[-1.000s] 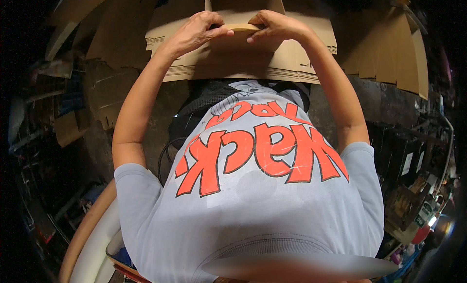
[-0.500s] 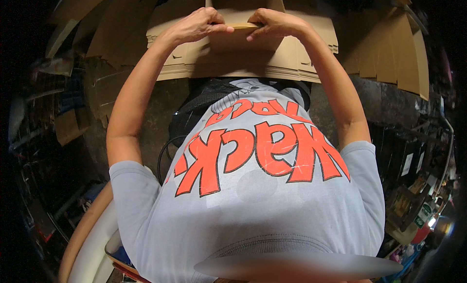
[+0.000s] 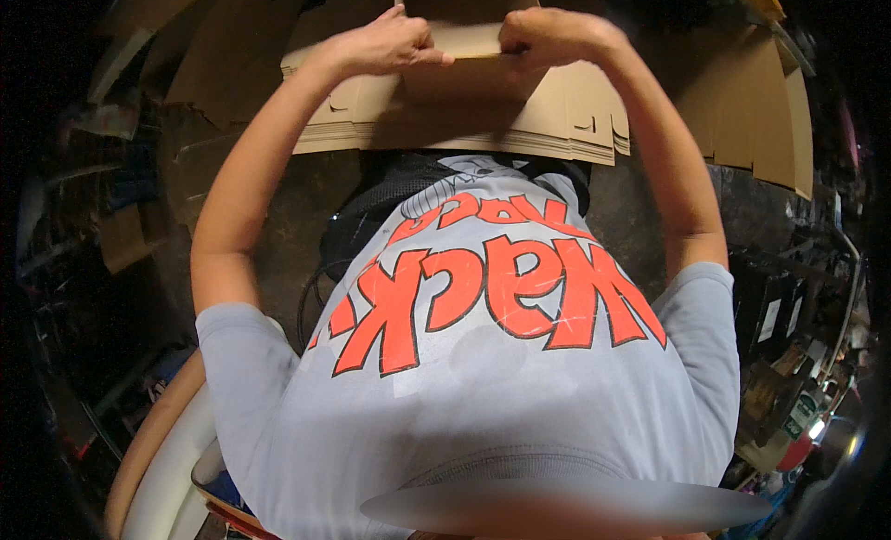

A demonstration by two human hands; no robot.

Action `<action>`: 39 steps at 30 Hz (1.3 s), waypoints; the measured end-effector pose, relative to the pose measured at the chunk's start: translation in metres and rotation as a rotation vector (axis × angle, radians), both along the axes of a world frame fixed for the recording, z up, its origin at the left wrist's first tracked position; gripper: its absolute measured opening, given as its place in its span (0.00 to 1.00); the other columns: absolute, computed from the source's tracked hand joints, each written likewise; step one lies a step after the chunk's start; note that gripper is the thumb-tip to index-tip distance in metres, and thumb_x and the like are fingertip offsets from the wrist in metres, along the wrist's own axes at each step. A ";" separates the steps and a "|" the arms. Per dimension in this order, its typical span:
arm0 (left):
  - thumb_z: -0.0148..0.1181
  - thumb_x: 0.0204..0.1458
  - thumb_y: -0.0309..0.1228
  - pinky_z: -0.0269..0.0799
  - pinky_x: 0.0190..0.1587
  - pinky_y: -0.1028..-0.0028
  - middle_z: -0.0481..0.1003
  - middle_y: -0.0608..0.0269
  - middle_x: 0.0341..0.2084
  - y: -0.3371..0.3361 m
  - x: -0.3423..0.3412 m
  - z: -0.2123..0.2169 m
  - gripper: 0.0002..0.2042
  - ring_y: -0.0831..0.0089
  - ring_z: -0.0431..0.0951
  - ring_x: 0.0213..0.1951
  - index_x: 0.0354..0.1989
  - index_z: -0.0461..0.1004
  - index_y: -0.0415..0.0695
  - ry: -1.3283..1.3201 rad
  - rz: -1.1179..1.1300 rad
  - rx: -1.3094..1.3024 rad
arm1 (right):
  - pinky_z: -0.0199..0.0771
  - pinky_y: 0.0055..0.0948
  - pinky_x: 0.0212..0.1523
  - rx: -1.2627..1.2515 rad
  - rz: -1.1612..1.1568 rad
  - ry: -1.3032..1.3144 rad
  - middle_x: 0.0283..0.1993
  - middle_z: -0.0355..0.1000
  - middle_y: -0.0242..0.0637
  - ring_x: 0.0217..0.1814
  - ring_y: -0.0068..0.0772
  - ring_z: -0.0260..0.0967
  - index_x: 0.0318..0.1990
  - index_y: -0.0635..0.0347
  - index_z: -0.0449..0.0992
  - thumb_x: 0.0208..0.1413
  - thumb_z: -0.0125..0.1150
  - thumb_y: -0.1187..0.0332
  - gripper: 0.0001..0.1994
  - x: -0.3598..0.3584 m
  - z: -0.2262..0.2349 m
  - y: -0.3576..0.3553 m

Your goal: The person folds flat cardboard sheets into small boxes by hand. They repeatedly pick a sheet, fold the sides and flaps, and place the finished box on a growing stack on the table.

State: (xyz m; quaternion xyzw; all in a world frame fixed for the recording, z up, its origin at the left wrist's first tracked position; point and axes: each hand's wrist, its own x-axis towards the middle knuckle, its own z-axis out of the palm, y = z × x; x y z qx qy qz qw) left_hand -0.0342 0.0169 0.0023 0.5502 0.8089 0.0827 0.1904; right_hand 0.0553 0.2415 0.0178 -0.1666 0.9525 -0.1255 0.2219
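Observation:
A brown cardboard box (image 3: 469, 80), partly folded up, stands in front of me at the top of the view. Its near wall is upright, and the far part runs out of the picture. My left hand (image 3: 394, 46) grips the left end of that wall's upper edge, its thumb lying along the edge and its fingers curled. At the right end, my right hand (image 3: 557, 34) is closed over the same edge with the fingers bent inward; its thumb is hidden. Beneath the box lies a stack of flat cardboard sheets (image 3: 371, 131) with cut slots.
More cardboard sheets (image 3: 742, 122) lean at the right, and others (image 3: 213, 76) stand in shadow at the left. White and brown rolls (image 3: 167, 456) are by my left elbow. Assorted items (image 3: 789, 410) crowd the lower right.
My right hand has shifted slightly right and curled more, hiding its thumb. Both elbows have spread outward a little. More of the box wall's upper edge shows between my hands.

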 end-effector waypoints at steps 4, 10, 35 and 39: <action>0.54 0.57 0.57 0.62 0.22 0.66 0.67 0.64 0.15 0.035 -0.021 0.001 0.31 0.75 0.66 0.20 0.32 0.79 0.33 -0.273 -0.013 -0.150 | 0.72 0.32 0.25 0.253 -0.023 -0.159 0.26 0.76 0.37 0.27 0.32 0.74 0.36 0.61 0.79 0.41 0.71 0.69 0.13 -0.008 0.013 0.008; 0.64 0.53 0.44 0.76 0.34 0.71 0.80 0.56 0.32 0.080 -0.025 -0.051 0.22 0.71 0.79 0.33 0.45 0.79 0.36 -0.516 -0.111 -0.085 | 0.74 0.31 0.29 -0.019 -0.033 -0.298 0.28 0.77 0.36 0.28 0.29 0.74 0.40 0.66 0.80 0.38 0.73 0.70 0.18 -0.014 0.005 0.024; 0.64 0.41 0.47 0.73 0.44 0.60 0.79 0.47 0.33 0.089 0.000 -0.065 0.27 0.53 0.79 0.38 0.46 0.76 0.39 -0.136 -0.074 0.190 | 0.68 0.27 0.41 -0.547 -0.263 -0.146 0.31 0.73 0.35 0.35 0.26 0.69 0.38 0.63 0.76 0.44 0.74 0.63 0.18 0.041 -0.013 0.047; 0.64 0.44 0.55 0.75 0.44 0.59 0.79 0.46 0.34 0.089 0.005 -0.063 0.30 0.52 0.80 0.39 0.43 0.77 0.37 -0.100 -0.068 0.196 | 0.73 0.30 0.43 -0.449 -0.184 -0.067 0.33 0.78 0.38 0.37 0.30 0.75 0.39 0.65 0.81 0.43 0.73 0.64 0.17 0.042 -0.009 0.045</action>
